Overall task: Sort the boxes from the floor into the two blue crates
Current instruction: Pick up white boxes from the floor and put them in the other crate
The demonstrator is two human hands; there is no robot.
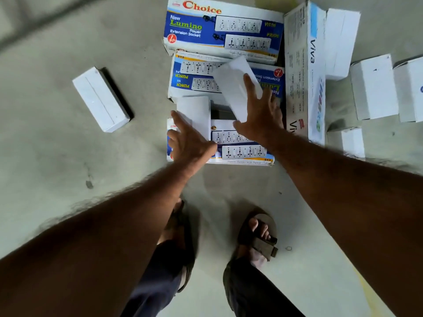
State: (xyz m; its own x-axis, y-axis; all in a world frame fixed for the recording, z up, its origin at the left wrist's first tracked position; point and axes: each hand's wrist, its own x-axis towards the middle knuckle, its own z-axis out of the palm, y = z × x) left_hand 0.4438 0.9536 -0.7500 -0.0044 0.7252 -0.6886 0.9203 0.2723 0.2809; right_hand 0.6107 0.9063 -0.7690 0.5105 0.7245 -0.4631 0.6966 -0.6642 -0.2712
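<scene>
Reaching mid-frame, I see the right hand [258, 115] gripping a white box [238, 88], the left hand [190, 138] spread open over another box [194, 110]; next, I'd grasp it.

Right hand [258, 120] grips white box [235, 85]; left hand [190, 143] touches another [194, 110].

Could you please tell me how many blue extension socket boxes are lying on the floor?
3: the far box, the middle box and the near box under both hands. Others may be hidden.
</scene>
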